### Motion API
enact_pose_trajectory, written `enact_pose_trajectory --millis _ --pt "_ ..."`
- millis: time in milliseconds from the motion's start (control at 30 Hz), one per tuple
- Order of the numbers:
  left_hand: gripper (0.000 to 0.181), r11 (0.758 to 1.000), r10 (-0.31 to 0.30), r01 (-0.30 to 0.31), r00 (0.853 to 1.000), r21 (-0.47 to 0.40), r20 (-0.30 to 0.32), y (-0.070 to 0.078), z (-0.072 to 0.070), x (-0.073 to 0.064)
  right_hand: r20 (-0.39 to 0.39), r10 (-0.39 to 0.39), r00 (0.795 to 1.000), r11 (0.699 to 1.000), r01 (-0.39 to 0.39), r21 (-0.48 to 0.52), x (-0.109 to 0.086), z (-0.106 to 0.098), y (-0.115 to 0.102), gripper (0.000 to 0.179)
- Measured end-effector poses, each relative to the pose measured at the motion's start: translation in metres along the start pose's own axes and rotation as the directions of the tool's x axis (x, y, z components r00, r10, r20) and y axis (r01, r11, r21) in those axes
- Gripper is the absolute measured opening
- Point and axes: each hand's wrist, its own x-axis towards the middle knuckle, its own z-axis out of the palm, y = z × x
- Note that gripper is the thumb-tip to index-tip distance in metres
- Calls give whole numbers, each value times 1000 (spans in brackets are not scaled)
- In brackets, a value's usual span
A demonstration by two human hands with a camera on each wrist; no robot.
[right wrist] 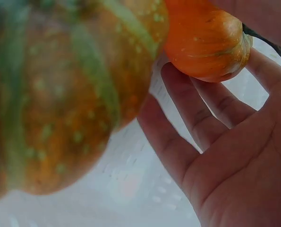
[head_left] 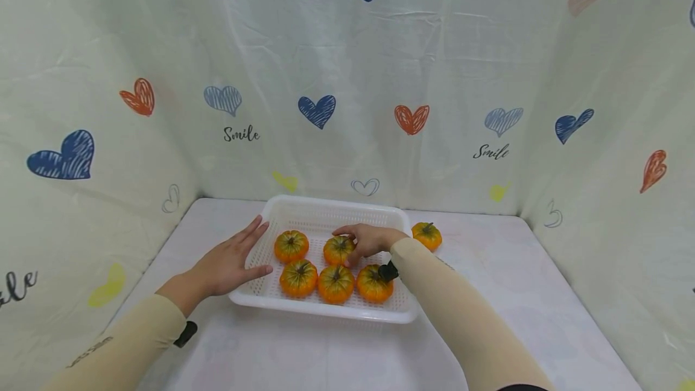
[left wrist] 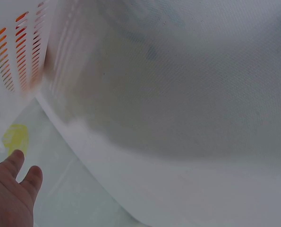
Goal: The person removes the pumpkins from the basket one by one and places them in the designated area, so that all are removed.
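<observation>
The right hand (head_left: 374,240) pinches a pumpkin (head_left: 335,250) between thumb and fingers near the middle of the basket (head_left: 326,310), the left hand (head_left: 225,267) spread at its left rim; a light, level hold should spare the front pumpkins (head_left: 335,285) knocks.

The basket (head_left: 326,311) looked like smooth, glossy plastic. The pumpkins (head_left: 298,279) had ribbed, faintly shiny skins. The backdrop (head_left: 304,47) looked like creased, softly shiny sheeting, the sleeves (head_left: 467,306) matt cloth.

free: table (head_left: 326,355) before basket (head_left: 326,311) | obstacle: front pumpkins (head_left: 336,286) (three abreast)
</observation>
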Motion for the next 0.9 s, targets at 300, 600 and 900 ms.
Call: enact_pose_trajectory --millis 300,600,900 --pt "98 1000 3 -3 1000 4 -2 -1 2 1 -16 2 1000 1000 -2 -22 0 0 1 74" --pt "99 1000 -2 2 1000 2 2 0 1 1 -38 5 999 999 -6 -33 -1 1 0 73" --pt "98 1000 0 0 1000 5 6 0 -1 0 -104 -44 994 994 34 -103 -2 -5 -3 74"
